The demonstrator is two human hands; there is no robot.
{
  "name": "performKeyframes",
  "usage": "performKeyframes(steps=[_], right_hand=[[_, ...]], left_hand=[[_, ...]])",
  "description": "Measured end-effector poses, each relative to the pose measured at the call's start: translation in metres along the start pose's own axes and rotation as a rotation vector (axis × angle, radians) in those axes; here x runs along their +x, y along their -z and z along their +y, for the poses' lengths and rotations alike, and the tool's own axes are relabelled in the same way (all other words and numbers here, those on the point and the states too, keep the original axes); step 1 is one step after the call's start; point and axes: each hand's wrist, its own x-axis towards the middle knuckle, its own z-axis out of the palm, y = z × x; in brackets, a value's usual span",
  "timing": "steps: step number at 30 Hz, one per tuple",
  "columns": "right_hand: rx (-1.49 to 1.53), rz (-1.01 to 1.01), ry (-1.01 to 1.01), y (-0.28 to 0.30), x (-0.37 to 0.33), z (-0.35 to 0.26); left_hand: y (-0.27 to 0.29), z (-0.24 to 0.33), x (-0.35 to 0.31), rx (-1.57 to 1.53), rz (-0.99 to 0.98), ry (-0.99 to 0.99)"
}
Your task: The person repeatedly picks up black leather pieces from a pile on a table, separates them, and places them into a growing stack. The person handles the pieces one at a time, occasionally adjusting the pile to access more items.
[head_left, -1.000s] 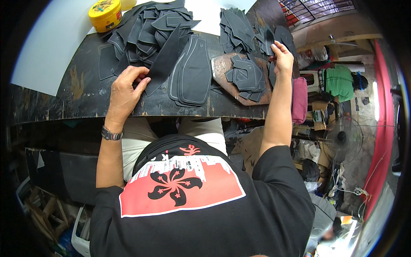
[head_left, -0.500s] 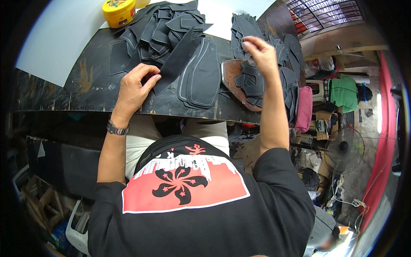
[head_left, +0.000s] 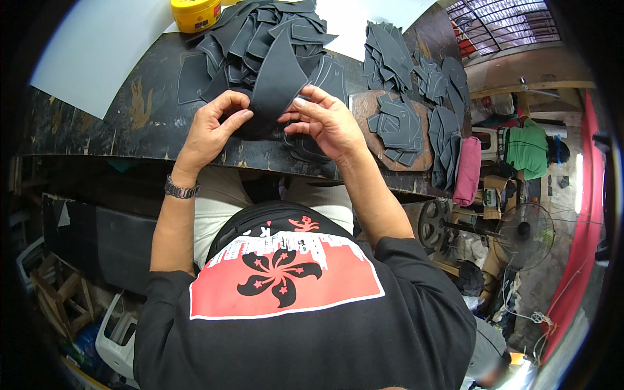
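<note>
Between my hands a long, curved dark grey cut piece of sheet material is raised from the table, its tip pointing away from me. My left hand pinches its lower left edge between thumb and fingers. At the lower right edge, my right hand has its thumb and forefinger closed on the piece, the other fingers loosely curled below. Beneath and behind it lies a neat stack of larger outlined pieces, partly hidden. A big loose heap of similar pieces lies just beyond.
On the right, small cut pieces rest on a brown board, with more piles around it. A yellow tub stands at the back left beside a white sheet. A pink roll is at the right edge.
My right hand has come left from above the right-hand piles to the long piece. That piece is now lifted and turned more upright between both hands.
</note>
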Motion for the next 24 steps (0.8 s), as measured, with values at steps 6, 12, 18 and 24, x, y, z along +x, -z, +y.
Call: performKeyframes(steps=[6,12,18,24], right_hand=[[-0.02,0.013,0.032,0.013,0.001,0.003],[0.048,0.092,0.085,0.013,0.002,0.0],[0.014,0.203,0.298,0.051,-0.013,-0.049],[-0.074,0.361,0.372,0.123,-0.048,-0.085]], left_hand=[[-0.004,0.004,0.002,0.157,-0.057,-0.035],[-0.004,0.007,0.001,0.152,-0.042,-0.04],[-0.008,0.012,0.002,0.256,0.018,-0.037],[-0.011,0.014,0.003,0.32,0.031,-0.074]])
